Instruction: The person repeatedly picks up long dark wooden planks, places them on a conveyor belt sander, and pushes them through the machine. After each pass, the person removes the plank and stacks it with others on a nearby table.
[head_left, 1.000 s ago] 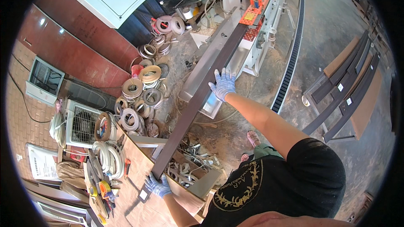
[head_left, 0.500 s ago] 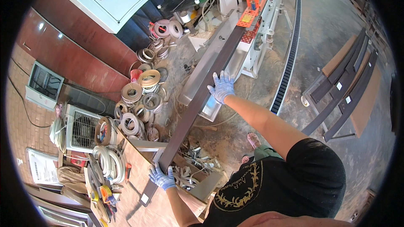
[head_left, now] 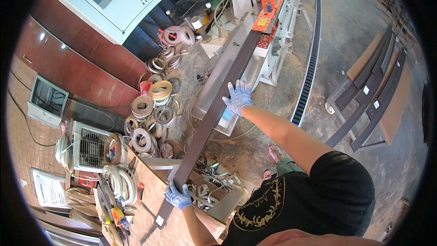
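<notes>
A long, narrow dark brown board (head_left: 207, 130) slants from the wooden table at lower left up to the machine's orange guard (head_left: 262, 21). A small white label (head_left: 159, 220) marks its near end. My left hand (head_left: 178, 197), in a white-and-blue striped glove, is closed across the board a little above that label, thumb on one side and fingers on the other. Farther up, my right hand (head_left: 238, 98), gloved alike, rests on the board's right side with fingers spread. The board's far end is hidden at the guard.
Rolls of edge banding (head_left: 142, 105) are heaped on the floor left of the board. A red-handled cutter (head_left: 140, 192) and tape rolls (head_left: 118, 216) lie on the wooden table (head_left: 148, 187). A rack of dark boards (head_left: 364, 93) stands right, beyond a dark conveyor track (head_left: 307, 82).
The whole view has shifted slightly. Both hands stay on the board in nearly the same places, and any sliding of the board is too small to tell.
</notes>
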The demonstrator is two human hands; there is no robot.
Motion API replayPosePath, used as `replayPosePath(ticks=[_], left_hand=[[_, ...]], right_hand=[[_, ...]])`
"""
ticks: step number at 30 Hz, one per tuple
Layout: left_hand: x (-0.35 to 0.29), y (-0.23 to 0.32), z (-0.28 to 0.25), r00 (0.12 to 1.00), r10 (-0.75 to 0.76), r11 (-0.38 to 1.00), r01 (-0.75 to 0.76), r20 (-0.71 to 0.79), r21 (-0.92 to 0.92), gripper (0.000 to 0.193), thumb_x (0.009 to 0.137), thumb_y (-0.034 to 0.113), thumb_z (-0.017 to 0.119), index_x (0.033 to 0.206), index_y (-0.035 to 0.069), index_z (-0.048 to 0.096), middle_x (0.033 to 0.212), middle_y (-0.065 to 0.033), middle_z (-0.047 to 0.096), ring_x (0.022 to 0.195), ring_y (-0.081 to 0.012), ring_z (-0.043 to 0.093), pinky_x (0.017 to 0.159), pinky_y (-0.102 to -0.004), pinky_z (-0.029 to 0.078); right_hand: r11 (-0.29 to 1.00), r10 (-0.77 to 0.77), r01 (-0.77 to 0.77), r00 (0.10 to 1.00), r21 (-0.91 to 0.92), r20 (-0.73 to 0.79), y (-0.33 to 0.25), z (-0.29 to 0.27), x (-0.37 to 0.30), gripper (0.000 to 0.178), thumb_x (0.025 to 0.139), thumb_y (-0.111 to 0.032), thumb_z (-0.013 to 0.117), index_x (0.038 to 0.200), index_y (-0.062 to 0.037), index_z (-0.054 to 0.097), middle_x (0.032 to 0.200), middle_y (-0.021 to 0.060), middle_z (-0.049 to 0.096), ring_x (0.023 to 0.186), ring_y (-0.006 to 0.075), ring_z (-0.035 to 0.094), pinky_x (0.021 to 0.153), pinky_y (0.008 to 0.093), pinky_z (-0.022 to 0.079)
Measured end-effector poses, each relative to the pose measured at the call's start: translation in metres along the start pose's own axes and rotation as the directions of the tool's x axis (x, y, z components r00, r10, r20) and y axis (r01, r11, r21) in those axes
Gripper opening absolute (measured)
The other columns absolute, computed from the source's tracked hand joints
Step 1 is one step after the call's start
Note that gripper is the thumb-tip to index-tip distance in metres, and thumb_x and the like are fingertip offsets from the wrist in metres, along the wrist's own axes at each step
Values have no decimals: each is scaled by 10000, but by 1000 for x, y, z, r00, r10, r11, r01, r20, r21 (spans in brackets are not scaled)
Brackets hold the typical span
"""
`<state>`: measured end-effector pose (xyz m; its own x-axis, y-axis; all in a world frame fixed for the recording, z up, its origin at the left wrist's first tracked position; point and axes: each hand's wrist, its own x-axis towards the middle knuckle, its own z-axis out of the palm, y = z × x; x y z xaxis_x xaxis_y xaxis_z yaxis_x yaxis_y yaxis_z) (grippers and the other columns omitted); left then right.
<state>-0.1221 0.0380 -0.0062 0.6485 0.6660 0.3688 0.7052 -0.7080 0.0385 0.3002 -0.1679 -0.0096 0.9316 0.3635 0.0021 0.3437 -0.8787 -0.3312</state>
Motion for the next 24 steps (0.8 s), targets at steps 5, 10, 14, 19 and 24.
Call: replayPosePath(ticks=[5, 10, 14, 19, 24], left_hand=[[0, 0, 2, 999, -31, 999, 32, 32, -41, 672, 720, 431, 717, 1296, 139, 533, 1249, -150, 539, 1170, -343, 476, 1072, -482, 275], [1, 4, 4, 999, -35, 998, 37, 38, -51, 694, 718, 437, 719, 1313, 142, 519, 1271, -158, 532, 1206, -332, 464, 1109, -477, 235], [3, 10, 5, 994, -69, 996, 73, 83, -48, 692, 722, 445, 713, 1311, 138, 520, 1265, -166, 532, 1194, -349, 465, 1080, -482, 274], [13, 32, 15, 999, -28, 999, 29, 28, -16, 645, 706, 394, 736, 1269, 140, 551, 1204, -162, 544, 1113, -353, 499, 984, -465, 372], [37, 87, 17, 1000, -9, 999, 10, 7, -32, 658, 725, 455, 704, 1285, 154, 534, 1239, -151, 535, 1169, -351, 466, 1008, -468, 349]], right_hand=[[1000, -22, 22, 999, 9, -33, 4, 9, 4, 732, 929, -564, 321, 1489, -105, 218, 1515, 238, 207, 1430, 369, 122, 1105, 607, 13], [999, -22, 23, 998, 28, -51, 7, 9, 6, 731, 928, -563, 329, 1487, -104, 223, 1516, 236, 206, 1427, 376, 125, 1106, 602, 20], [999, -18, 19, 999, 35, -39, 11, 5, 9, 728, 928, -558, 334, 1486, -102, 227, 1516, 240, 203, 1428, 380, 119, 1110, 598, 3], [999, -13, 16, 996, 38, -83, 29, 6, 32, 729, 926, -553, 337, 1485, -99, 227, 1513, 246, 203, 1431, 378, 110, 1115, 593, -14], [1000, 7, -6, 997, 16, -71, 63, -14, 76, 723, 916, -553, 366, 1487, -132, 228, 1519, 220, 206, 1430, 362, 129, 1124, 583, 14]])
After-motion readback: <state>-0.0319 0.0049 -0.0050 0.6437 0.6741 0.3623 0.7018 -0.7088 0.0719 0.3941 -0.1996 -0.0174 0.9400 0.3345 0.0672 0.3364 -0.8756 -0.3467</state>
